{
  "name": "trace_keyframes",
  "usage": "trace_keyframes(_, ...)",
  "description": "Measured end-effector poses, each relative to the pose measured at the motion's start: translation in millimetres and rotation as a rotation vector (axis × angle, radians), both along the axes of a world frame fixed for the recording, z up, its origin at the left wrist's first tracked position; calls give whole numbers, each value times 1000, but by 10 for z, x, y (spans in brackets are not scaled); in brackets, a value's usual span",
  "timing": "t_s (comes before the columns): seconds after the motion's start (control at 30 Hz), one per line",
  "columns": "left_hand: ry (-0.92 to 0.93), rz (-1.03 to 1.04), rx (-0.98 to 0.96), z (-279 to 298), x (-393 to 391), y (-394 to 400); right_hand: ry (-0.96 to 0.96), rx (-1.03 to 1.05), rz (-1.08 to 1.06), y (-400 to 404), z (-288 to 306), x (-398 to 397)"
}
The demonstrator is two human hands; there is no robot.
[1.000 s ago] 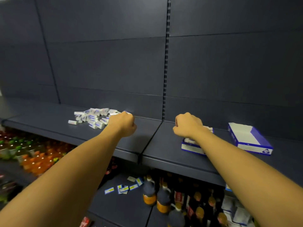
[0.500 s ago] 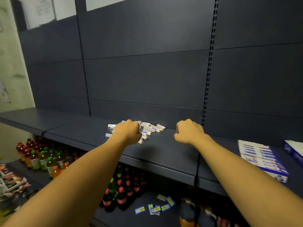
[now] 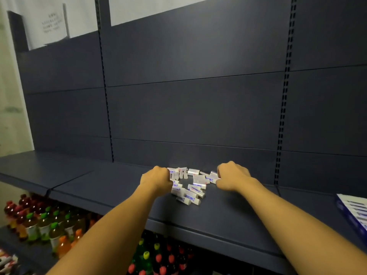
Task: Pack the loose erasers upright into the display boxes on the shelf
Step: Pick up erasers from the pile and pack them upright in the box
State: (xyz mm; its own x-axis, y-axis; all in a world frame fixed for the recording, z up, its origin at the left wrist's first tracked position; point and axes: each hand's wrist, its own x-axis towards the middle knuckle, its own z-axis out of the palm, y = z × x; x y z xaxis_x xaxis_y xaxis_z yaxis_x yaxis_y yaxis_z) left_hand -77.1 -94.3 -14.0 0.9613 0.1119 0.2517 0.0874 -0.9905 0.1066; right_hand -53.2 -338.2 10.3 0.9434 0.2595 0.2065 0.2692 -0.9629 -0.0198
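Observation:
A pile of several loose white erasers (image 3: 189, 188) with blue-printed sleeves lies on the dark blue shelf (image 3: 218, 219), close to the back panel. My left hand (image 3: 156, 179) sits at the pile's left edge, its fingers curled round a few erasers. At the pile's right edge my right hand (image 3: 232, 178) is curled too, with its fingertips closing on an eraser; the fingers are mostly hidden behind the back of the hand. A blue and white display box (image 3: 352, 212) with erasers packed in it shows at the far right edge of the shelf.
Below the shelf stand rows of drink bottles (image 3: 45, 229) on the left and more bottles (image 3: 158, 257) under the middle. The dark back panel (image 3: 188, 108) rises right behind the pile. Perforated uprights (image 3: 283, 116) split the shelving into bays.
The view has swung left, and the display boxes have slid to the right edge. My right hand has moved from the box across to the right side of the eraser pile. My left hand stays at the pile.

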Motion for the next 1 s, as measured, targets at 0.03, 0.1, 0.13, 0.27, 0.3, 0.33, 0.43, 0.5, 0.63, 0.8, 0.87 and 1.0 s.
trace_keyframes(0.03, 6, -1, -11, -29, 91, 54, 4, 4, -1, 53, 8, 87)
trace_keyframes(0.1, 5, -5, -18, -64, 279, 176, -1, 20, 1, 166, 26, 273)
trace_keyframes(0.13, 10, -6, -19, -73, 374, 237, 2, 31, 3, 221, 33, 367)
trace_keyframes(0.27, 36, -30, 10, -25, 761, 465, 38, 64, 12, 454, 61, 739)
trace_keyframes(0.3, 35, -37, 18, -11, 857, 518, 42, 72, 18, 508, 57, 830)
trace_keyframes(0.33, 32, -43, 24, -1, 944, 564, 40, 81, 23, 561, 45, 919)
trace_keyframes(0.43, 30, -80, 54, -31, 1174, 684, 55, 97, 38, 722, -35, 1120)
trace_keyframes(0.5, 46, -102, 80, -80, 1293, 768, 83, 80, 39, 821, -99, 1203)
trace_keyframes(0.63, 52, -145, 96, -137, 1548, 986, 96, 90, 26, 963, -145, 1375)
trace_keyframes(0.8, 98, -239, 88, -236, 1892, 1154, 94, 118, -15, 1065, -197, 1496)
trace_keyframes(0.87, 139, -305, 73, -275, 2007, 1153, 92, 125, -42, 1098, -217, 1539)
trace_keyframes(1.0, 206, -467, 53, -326, 2188, 1096, 87, 140, -94, 1158, -246, 1610)
